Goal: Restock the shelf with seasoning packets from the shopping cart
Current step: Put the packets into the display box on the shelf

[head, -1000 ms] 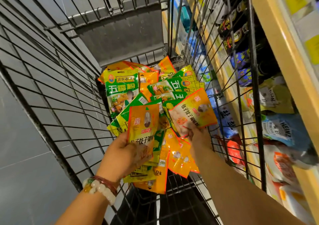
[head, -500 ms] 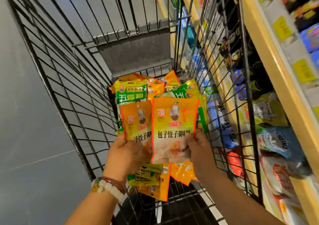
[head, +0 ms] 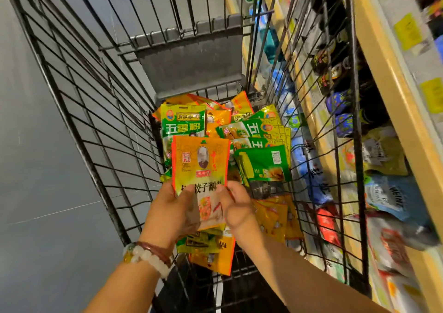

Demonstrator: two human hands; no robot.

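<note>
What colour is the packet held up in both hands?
Orange-yellow with a bright orange-red edge, on the packet gripped by the left hand and right hand; head view.

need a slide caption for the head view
Both hands, left and right, hold orange seasoning packets above the packet-filled cart, beside the shelf.

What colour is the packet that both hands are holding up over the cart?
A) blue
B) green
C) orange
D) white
C: the left hand and the right hand grip the bottom edge of an orange packet held upright over the cart, while green packets lie in the pile beneath it.
</note>
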